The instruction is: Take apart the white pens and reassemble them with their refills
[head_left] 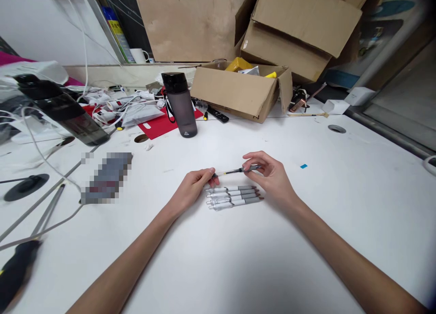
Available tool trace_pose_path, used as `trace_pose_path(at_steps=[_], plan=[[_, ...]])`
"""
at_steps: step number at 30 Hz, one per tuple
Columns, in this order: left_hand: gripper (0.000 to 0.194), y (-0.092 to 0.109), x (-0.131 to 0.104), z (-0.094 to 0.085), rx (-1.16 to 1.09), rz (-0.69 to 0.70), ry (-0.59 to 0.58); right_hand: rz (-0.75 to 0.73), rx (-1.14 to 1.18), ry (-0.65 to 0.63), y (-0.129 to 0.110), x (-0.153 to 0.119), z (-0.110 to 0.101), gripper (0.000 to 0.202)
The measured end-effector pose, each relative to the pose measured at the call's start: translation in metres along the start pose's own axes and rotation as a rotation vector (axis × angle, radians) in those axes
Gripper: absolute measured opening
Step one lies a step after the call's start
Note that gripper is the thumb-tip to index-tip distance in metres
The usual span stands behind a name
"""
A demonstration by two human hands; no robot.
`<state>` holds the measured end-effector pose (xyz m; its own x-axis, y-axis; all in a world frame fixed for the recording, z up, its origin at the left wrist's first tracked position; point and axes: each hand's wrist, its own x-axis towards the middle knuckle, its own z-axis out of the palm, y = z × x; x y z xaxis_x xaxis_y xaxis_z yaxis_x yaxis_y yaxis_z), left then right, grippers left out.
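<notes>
Above a row of pens, my left hand (pixel 195 185) pinches the left end of a thin pen refill (pixel 227 172). The refill is part clear, part black, with a small yellow band. Its right end meets a grey pen barrel piece (pixel 251 168), which my right hand (pixel 270 173) grips between thumb and fingers. How far the refill sits inside that piece I cannot tell. Just below my hands, several white-and-grey pens (pixel 235 198) with clear clips lie side by side on the white table (pixel 211 255), their brownish tips pointing right.
A dark water bottle (pixel 182 107) stands at the back beside an open cardboard box (pixel 235 89). Another bottle (pixel 64 110) leans at left. A pixelated dark object (pixel 107 178), cables and a black-handled tool (pixel 18 268) lie left. A blue scrap (pixel 304 166) lies right.
</notes>
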<state>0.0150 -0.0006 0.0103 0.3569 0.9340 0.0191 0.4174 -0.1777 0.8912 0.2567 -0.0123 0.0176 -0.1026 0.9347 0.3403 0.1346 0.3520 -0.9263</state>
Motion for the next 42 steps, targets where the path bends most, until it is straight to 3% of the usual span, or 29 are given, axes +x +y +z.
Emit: trace_pose_path(at_steps=[8,19,32,36,38,42], plan=[[0.048,-0.003,0.002,-0.002,-0.005,0.027,0.029,0.021,0.001,0.054,0.0,0.002,-0.006,0.023],[0.03,-0.006,0.003,-0.004,0.008,0.068,0.152,0.038,-0.079,0.187,0.002,0.003,-0.012,0.019],[0.03,-0.007,0.003,-0.005,-0.026,0.044,0.174,0.11,-0.074,0.274,0.004,0.007,-0.023,0.021],[0.029,-0.007,0.003,-0.005,-0.033,0.044,0.173,0.156,-0.091,0.341,0.007,0.007,-0.029,0.01],[0.029,-0.006,0.003,-0.005,-0.031,0.045,0.164,0.181,-0.094,0.322,0.007,0.007,-0.03,0.01],[0.029,-0.004,0.002,-0.005,-0.015,0.064,0.129,0.245,-0.145,0.146,0.0,0.004,-0.024,0.018]])
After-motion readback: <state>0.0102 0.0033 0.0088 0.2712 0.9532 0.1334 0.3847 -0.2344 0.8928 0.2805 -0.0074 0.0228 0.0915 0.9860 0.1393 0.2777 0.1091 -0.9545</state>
